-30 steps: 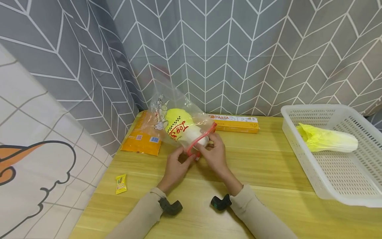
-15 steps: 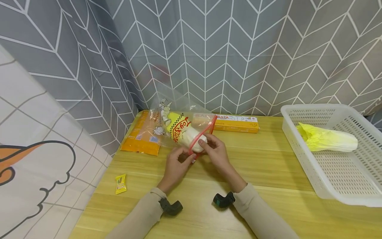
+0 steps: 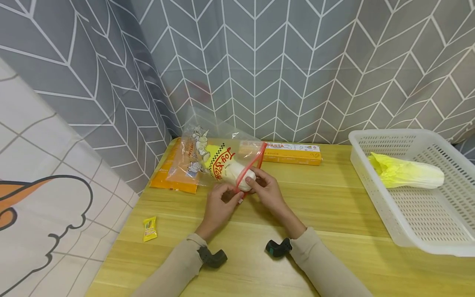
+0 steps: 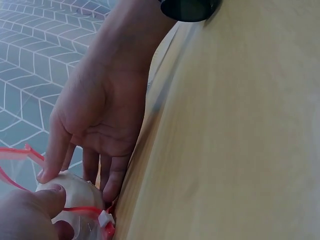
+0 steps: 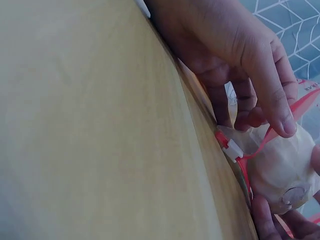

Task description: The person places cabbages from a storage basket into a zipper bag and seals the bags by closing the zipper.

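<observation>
Together, the left hand (image 3: pixel 219 205) and right hand (image 3: pixel 268 189) pinch the red zipper mouth of a clear zip bag (image 3: pixel 208 154), fingers curled around the toy cabbage (image 3: pixel 231 169) poking out, above the wooden table (image 3: pixel 334 206), near a pasta box (image 3: pixel 293 153).

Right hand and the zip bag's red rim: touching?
Touching. In the right wrist view, the right hand has a fingertip pressed on the zip bag at its red rim; the head view shows the same contact at the bag's mouth.
</observation>
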Action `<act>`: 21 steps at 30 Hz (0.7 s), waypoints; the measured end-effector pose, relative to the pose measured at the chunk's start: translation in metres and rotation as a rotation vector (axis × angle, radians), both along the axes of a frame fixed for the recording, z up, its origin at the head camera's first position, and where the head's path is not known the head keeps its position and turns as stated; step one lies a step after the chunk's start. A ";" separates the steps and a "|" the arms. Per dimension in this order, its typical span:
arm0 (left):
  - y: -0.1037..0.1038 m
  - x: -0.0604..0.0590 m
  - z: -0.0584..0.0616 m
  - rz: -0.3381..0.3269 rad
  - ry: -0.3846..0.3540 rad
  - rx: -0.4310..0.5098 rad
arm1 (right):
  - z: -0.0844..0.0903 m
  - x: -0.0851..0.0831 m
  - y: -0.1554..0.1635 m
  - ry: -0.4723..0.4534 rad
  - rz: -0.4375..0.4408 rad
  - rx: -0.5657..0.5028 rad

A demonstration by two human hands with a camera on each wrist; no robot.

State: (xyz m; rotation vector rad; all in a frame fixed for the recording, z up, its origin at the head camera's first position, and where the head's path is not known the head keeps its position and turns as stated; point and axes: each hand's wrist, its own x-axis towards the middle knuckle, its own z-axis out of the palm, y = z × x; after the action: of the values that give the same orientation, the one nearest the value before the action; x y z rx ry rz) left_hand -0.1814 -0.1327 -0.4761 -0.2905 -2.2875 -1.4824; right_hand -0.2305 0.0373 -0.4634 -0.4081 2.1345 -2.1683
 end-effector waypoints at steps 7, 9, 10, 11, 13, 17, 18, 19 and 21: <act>-0.001 -0.001 -0.001 -0.024 -0.012 0.003 | -0.003 0.001 0.000 -0.004 -0.102 -0.026; -0.001 0.000 -0.001 -0.027 -0.016 0.010 | -0.004 0.002 0.000 -0.005 -0.106 -0.042; -0.001 0.000 -0.001 -0.030 -0.016 0.015 | -0.004 0.002 0.000 0.002 -0.103 -0.036; -0.001 0.000 -0.001 -0.031 -0.016 0.020 | -0.004 0.002 0.001 0.012 -0.091 -0.026; -0.001 0.001 0.000 -0.031 -0.017 0.023 | -0.004 0.002 0.000 0.038 -0.067 0.007; 0.000 0.001 0.001 -0.034 -0.015 0.012 | -0.004 0.002 -0.001 0.090 -0.065 0.050; 0.000 0.001 0.000 -0.038 -0.008 0.002 | -0.004 0.002 -0.001 0.092 -0.079 0.043; 0.000 0.001 0.000 -0.043 -0.004 -0.009 | -0.004 0.002 -0.001 0.092 -0.099 0.031; 0.000 0.001 0.000 -0.054 0.016 -0.040 | -0.003 0.003 -0.002 0.076 -0.129 -0.009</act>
State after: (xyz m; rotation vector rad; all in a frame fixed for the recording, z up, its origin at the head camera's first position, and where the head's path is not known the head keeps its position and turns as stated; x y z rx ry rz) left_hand -0.1806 -0.1328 -0.4765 -0.3769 -2.3152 -1.4563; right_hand -0.2277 0.0354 -0.4667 -0.3684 2.2512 -2.2654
